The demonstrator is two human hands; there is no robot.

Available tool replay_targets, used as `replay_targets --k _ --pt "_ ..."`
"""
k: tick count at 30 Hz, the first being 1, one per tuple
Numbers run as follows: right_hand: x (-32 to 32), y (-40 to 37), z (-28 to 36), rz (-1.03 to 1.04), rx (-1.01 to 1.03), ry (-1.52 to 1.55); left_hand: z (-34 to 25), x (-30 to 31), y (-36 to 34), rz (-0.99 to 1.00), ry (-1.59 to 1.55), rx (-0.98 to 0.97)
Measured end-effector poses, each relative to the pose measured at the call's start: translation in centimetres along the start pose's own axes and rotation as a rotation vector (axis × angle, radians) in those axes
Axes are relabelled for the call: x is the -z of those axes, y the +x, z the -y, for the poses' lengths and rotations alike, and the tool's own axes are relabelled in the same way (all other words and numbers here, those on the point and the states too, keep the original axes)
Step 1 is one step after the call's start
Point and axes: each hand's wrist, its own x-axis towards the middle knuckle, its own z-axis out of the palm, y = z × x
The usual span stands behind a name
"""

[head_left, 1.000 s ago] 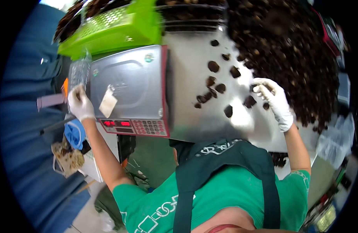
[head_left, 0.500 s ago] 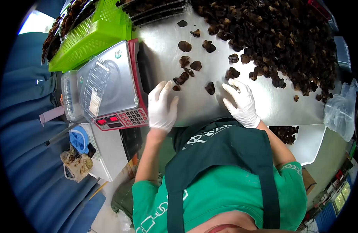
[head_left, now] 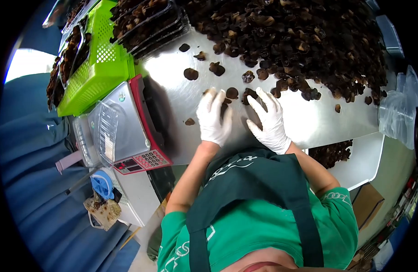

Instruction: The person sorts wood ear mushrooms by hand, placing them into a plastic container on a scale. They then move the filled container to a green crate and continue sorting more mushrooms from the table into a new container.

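My white-gloved left hand (head_left: 215, 119) rests palm down over a few dark dried fungus pieces, its fingers stretched and a little apart. They partly hide the pieces, and one round fungus piece (head_left: 232, 93) shows beside the fingertips. Across a narrow gap, my gloved right hand (head_left: 271, 123) has its fingers spread, with the fingertips at another fungus piece (head_left: 249, 96). Neither hand visibly grips anything. Both are over the metal tabletop (head_left: 317, 124), and a small fungus piece (head_left: 190, 121) lies left of my left hand.
A large heap of dried fungus (head_left: 299, 41) covers the back right. Left stand a red scale (head_left: 147, 124) bearing clear plastic boxes (head_left: 107, 131) and a green basket (head_left: 93, 77). Filled clear trays (head_left: 147, 27) sit behind. A plastic bag (head_left: 401, 109) hangs at the right edge.
My left hand has moved right, away from the scale and onto the small cluster of fungus pieces, closer to my right hand. The camera view has shifted and tilted slightly.
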Motion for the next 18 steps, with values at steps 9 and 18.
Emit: replay_targets --k 9,18 --pt "-1.0 5.4 -1.1 -0.030 0.018 -0.036 5.1 -1.6 10.6 0.116 0.104 -0.065" --pt "0.2 -0.9 -0.9 -0.025 0.109 0.197 -3.1 1.0 2.1 0.198 0.034 -0.243"
